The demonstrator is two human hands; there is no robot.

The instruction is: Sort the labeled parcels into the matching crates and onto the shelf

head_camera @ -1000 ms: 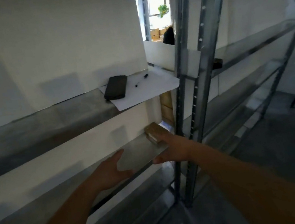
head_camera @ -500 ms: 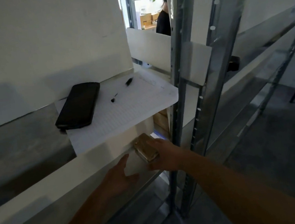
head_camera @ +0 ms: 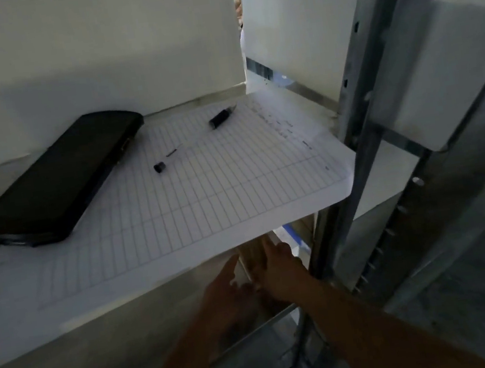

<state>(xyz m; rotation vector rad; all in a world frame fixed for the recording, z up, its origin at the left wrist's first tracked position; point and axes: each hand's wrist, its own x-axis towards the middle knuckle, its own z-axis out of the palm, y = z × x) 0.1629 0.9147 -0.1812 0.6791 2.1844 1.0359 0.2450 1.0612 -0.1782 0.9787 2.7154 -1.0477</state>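
While both of my hands reach under the upper shelf (head_camera: pixel 55 344), I judge the step in hand to be seating one small brown parcel (head_camera: pixel 252 252) on the lower shelf (head_camera: pixel 279 314), close to the grey upright post (head_camera: pixel 354 149). My right hand (head_camera: pixel 279 267) lies on the parcel's right side with fingers stretched along it, and my left hand (head_camera: pixel 228 282) comes in from the left, its fingers extended toward the parcel's near edge; the two hands sit close together, almost touching. Whether either thumb wraps round the parcel I cannot tell, since the overhanging gridded sheet of paper (head_camera: pixel 205 195) hides the upper part of it. On that sheet rest a black handheld device (head_camera: pixel 59 178), a pen (head_camera: pixel 221 116) and a small cap (head_camera: pixel 159 167). Next, as I read it, the parcel wants nudging square and well back from the edge, then both hands drawn out low so they do not catch the paper above.
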